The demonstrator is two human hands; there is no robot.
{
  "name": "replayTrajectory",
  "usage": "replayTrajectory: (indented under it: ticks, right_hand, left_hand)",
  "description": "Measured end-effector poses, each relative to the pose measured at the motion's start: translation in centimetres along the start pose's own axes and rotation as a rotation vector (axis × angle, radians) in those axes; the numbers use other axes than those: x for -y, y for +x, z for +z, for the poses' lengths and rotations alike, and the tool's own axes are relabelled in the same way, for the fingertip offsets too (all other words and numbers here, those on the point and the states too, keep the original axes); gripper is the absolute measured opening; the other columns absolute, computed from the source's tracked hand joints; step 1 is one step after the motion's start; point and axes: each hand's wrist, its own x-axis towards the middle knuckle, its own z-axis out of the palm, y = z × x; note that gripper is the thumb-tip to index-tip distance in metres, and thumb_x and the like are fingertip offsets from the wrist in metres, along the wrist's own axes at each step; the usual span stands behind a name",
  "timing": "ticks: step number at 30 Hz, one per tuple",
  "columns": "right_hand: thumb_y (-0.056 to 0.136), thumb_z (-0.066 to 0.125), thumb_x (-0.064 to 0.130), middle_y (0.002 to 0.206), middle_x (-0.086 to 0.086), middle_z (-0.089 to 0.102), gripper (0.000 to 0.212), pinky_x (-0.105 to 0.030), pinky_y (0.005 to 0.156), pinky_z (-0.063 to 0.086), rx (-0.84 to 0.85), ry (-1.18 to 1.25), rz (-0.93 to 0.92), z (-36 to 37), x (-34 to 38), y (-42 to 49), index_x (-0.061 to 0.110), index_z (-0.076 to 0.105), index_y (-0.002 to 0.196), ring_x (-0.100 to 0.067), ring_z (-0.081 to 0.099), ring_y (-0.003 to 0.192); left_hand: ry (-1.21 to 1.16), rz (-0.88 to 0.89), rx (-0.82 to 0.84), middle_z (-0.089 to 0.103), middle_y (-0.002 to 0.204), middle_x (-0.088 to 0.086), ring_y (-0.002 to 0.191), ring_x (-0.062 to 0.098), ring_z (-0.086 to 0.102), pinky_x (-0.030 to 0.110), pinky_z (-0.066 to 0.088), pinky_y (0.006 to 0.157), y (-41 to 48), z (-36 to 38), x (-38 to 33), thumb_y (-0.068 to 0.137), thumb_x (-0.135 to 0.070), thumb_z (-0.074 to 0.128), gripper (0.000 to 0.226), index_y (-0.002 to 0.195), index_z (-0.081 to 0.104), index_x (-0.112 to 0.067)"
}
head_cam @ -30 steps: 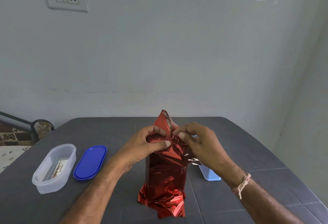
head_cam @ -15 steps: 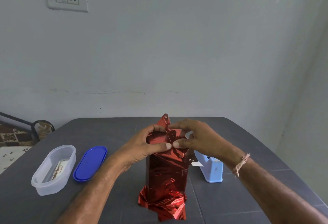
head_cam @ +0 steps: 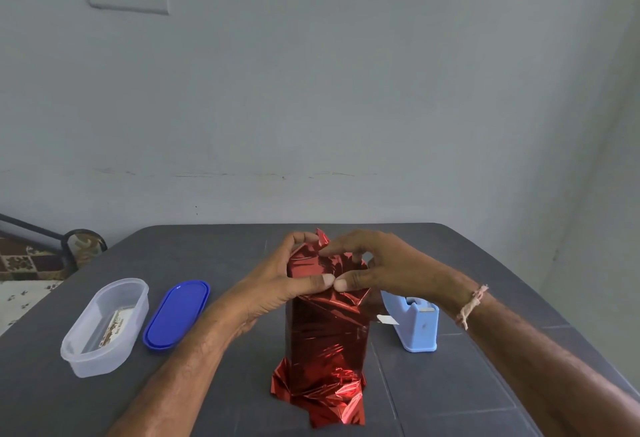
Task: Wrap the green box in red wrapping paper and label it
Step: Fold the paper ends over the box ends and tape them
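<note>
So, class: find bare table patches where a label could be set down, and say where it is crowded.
Free: the far table strip behind the clear container and blue lid, and the near-right patch by the tape dispenser. Crowded: the centre, where left hand and right hand pinch the red wrapping paper.

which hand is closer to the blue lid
Left. The left hand grips the red paper just right of the lid; the right hand pinches the paper farther over, near the tape dispenser.

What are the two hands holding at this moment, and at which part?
The left hand and the right hand both pinch the red wrapping paper at its folded top end, where the flaps are gathered.
</note>
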Motion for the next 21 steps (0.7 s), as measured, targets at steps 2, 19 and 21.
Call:
replayTrajectory:
  ticks: [2,19,21]
  right_hand:
    - [0.077,0.086,0.046,0.124,0.019,0.063,0.053,-0.022,0.090,0.047,0.005,-0.010,-0.010,0.0,0.0,0.2,0.044,0.068,0.127,-0.001,0.057,0.102]
    - [0.071,0.092,0.040,0.127,0.011,0.050,0.075,-0.019,0.078,0.052,-0.166,-0.034,-0.067,1.0,0.9,-0.8,0.031,0.048,0.130,-0.008,0.060,0.094]
    - [0.070,0.093,0.041,0.127,0.013,0.048,0.077,-0.018,0.079,0.051,-0.193,-0.060,-0.089,1.4,0.8,-1.2,0.034,0.046,0.130,-0.007,0.058,0.093]
  left_hand:
    - [-0.003,-0.001,-0.001,0.063,0.129,-0.011,0.114,0.002,0.065,0.020,0.048,0.093,-0.1,0.0,-0.1,0.078,-0.039,0.081,0.068,0.136,0.045,-0.041]
    - [0.113,-0.024,0.016,0.069,0.120,-0.015,0.104,-0.004,0.066,0.019,0.051,0.097,0.7,0.1,-0.3,0.075,-0.051,0.080,0.055,0.126,0.065,-0.040]
    - [0.132,-0.021,0.020,0.067,0.120,-0.016,0.105,-0.003,0.065,0.016,0.049,0.093,0.6,0.2,-0.4,0.073,-0.051,0.080,0.058,0.127,0.063,-0.039]
